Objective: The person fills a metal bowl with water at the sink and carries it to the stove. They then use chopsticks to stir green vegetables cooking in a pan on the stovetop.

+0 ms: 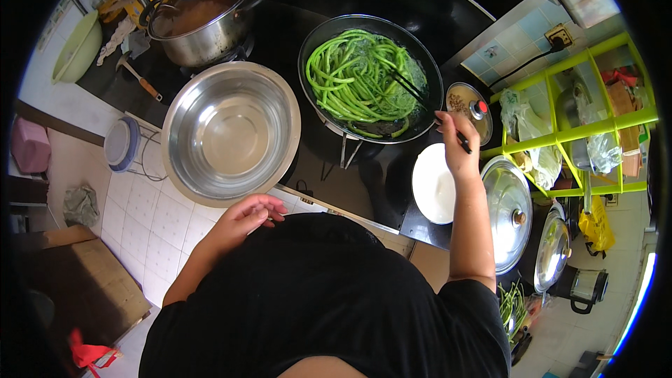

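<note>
Black chopsticks [409, 88] are gripped in my right hand [458, 143], their tips dipping among long green beans [350, 80]. The beans lie coiled in bubbling liquid in a dark pan [308, 40] on the stove. Just below the near rim of a wide stainless steel basin [234, 143], my left hand [248, 220] hovers in front of my body, loosely open and holding nothing. The basin holds no food and sits left of the pan. Under my right wrist a white bowl [432, 185] rests on the counter.
Behind the basin stands a steel pot with a glass lid [199, 10]; a hammer-like tool [140, 80] lies beside it. Right of the pan is a small lidded dish [465, 101]. Large glass lids [505, 203] and a green shelf rack [560, 136] line the right side.
</note>
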`<action>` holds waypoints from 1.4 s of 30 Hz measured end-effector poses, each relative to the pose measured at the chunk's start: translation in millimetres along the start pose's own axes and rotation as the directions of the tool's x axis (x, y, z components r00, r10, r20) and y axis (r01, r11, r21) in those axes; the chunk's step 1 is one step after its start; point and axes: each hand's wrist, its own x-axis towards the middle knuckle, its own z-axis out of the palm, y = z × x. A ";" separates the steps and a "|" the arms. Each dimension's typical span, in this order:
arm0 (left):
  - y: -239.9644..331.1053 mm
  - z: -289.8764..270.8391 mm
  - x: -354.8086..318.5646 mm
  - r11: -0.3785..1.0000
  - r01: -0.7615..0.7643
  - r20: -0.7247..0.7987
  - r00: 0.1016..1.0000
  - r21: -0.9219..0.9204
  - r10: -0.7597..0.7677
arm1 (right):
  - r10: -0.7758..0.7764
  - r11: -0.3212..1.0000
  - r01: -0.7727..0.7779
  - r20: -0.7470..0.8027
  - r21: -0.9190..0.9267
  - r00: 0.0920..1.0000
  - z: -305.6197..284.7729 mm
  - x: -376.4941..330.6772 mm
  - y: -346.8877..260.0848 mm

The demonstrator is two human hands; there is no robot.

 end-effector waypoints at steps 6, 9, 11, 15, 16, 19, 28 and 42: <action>-2.0 -1.9 -1.7 1.000 0.010 -0.040 0.999 -0.015 -0.010 | 0.272 0.952 -0.267 -0.017 0.150 0.962 -16.4 -19.9 13.3; -1.8 -0.5 1.6 1.000 0.014 -0.010 1.000 0.009 -0.014 | 0.231 0.966 -0.231 0.015 0.116 0.973 -6.5 -17.4 21.4; -0.8 -1.6 1.7 1.000 0.002 0.002 1.000 0.027 -0.002 | 0.224 0.968 -0.218 -0.032 0.122 0.974 -9.3 -11.1 17.5; -1.2 -2.6 -2.7 1.000 0.003 -0.054 0.999 0.017 -0.002 | 0.265 0.942 -0.233 -0.110 0.242 0.958 -16.3 -11.7 -23.8; -2.2 -2.5 -2.7 1.000 0.008 -0.055 0.998 0.018 -0.007 | 0.237 0.954 -0.212 -0.101 0.213 0.966 -16.6 -15.5 -32.4; -5.3 -1.0 0.3 0.999 0.029 -0.030 0.999 0.027 -0.029 | 0.119 0.929 -0.130 0.054 0.346 0.991 -1.1 -20.1 -52.7; -0.7 2.1 6.8 1.000 0.022 -0.040 0.999 0.022 -0.021 | 0.006 0.995 -0.025 0.193 0.099 0.981 -17.7 -24.4 -28.5; -2.3 4.7 12.6 0.998 0.048 0.000 0.999 0.043 -0.048 | 0.064 0.926 -0.160 0.276 0.341 0.959 -4.8 -35.8 -53.5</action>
